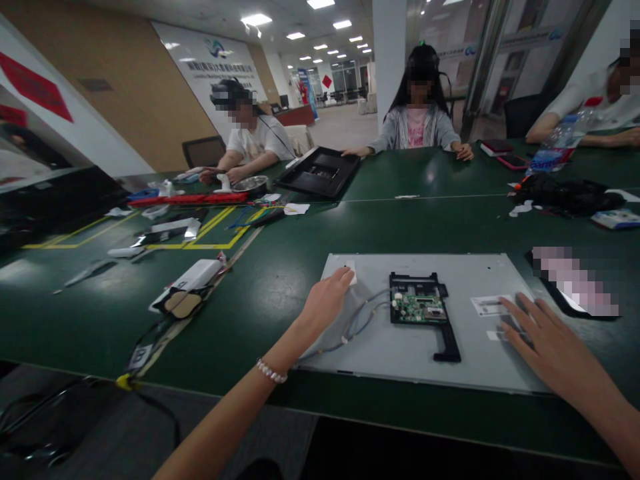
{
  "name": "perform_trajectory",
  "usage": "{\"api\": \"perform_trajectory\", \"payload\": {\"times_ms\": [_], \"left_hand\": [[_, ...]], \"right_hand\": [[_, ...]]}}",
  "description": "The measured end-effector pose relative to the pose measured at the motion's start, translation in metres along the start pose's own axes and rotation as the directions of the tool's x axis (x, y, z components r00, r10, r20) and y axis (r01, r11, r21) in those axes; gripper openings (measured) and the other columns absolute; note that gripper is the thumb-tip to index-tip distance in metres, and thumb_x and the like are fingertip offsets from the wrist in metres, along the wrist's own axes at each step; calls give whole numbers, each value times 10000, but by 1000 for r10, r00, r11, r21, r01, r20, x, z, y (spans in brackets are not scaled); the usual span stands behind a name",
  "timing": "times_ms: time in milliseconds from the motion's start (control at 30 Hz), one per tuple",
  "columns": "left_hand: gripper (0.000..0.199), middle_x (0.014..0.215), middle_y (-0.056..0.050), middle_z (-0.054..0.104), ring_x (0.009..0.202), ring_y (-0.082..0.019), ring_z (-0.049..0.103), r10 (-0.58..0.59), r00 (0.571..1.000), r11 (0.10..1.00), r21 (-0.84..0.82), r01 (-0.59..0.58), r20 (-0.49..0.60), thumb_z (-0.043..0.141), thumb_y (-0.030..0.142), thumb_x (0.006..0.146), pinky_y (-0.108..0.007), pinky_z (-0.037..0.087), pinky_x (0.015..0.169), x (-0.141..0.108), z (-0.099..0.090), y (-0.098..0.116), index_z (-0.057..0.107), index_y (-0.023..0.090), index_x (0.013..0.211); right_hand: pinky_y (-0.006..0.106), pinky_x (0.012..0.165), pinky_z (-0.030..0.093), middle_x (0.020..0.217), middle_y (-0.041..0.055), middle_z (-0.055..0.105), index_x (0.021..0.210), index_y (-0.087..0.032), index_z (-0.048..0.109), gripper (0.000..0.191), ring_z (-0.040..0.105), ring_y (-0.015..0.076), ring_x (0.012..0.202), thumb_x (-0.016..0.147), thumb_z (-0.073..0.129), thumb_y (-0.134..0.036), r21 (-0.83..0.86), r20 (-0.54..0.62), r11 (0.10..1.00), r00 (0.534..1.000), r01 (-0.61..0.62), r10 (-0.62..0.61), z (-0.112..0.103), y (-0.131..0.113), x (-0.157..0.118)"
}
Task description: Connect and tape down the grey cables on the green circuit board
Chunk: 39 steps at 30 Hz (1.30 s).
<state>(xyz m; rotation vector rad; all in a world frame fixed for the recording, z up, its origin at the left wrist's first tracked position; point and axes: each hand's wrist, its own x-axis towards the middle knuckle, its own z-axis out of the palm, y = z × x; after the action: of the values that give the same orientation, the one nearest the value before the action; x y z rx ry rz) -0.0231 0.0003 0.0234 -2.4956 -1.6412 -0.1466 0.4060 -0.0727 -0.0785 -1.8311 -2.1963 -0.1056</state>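
A grey flat metal panel (370, 363), like the back of a display, lies in front of me on the green table. On its middle sits a black plastic bracket (451, 343) with a green circuit board (417, 308). Grey-blue cables (356, 327) run from the board toward the panel's left edge. At the upper left of the panel, my left hand (323, 303) has its fingers drawn together at a small white piece of paper (353, 272). My right hand (543, 340) rests open, fingers spread, over the panel's right side beside a printed white label (485, 306).
A phone (575, 283) lies right of the panel. To the left are a white battery pack (193, 283) with cables and scattered tools. Across the table, one person's hand touches a black frame (305, 183); other people sit nearby. A water bottle (553, 150) stands far right.
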Motion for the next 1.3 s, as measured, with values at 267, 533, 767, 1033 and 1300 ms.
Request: {"api": "perform_trajectory", "payload": {"times_ms": [267, 533, 767, 1033, 1300], "left_hand": [[376, 1258, -124, 621, 931, -229, 687, -14, 999, 992, -129, 9, -42, 366, 59, 873, -380, 564, 801, -19, 6, -15, 624, 157, 1128], [275, 1192, -80, 660, 1067, -237, 643, -87, 986, 949, -312, 39, -144, 478, 168, 870, -424, 521, 955, -33, 10, -23, 657, 208, 1075], [225, 1073, -58, 694, 1009, -204, 656, -176, 950, 917, -393, 64, -257, 493, 169, 894, -399, 524, 926, -36, 22, -26, 638, 197, 1064], [215, 1057, -49, 693, 1010, -191, 646, -238, 920, 900, -426, 88, -312, 474, 152, 911, -372, 511, 930, -37, 25, -32, 632, 204, 1047], [227, 1076, -46, 688, 1039, -193, 635, -258, 917, 902, -416, 116, -303, 462, 148, 912, -381, 493, 964, -38, 24, -31, 630, 204, 1054]], "right_hand": [[604, 1055, 367, 1455, 166, 457, 1420, -148, 419, 607, 298, 389, 1400, 935, 340, -505, 11, -43, 1000, 999, 24, -23, -10, -10, 8], [486, 1100, 374, 1412, 111, 524, 1319, -167, 545, 419, 399, 270, 1362, 938, 454, -316, 221, -57, 875, 902, 430, -428, -55, -117, 72], [428, 1043, 420, 1278, 131, 617, 1210, -146, 615, 327, 546, 248, 1198, 897, 567, -225, 329, -69, 711, 767, 621, -638, -39, -212, 134], [355, 925, 442, 1050, 126, 681, 1016, -130, 671, 162, 594, 223, 1067, 885, 577, -151, 308, -23, 649, 687, 696, -726, -10, -277, 167], [320, 832, 450, 960, 115, 701, 947, -126, 674, 168, 637, 207, 937, 919, 510, -110, 278, 5, 695, 723, 663, -691, -9, -272, 168]]}}
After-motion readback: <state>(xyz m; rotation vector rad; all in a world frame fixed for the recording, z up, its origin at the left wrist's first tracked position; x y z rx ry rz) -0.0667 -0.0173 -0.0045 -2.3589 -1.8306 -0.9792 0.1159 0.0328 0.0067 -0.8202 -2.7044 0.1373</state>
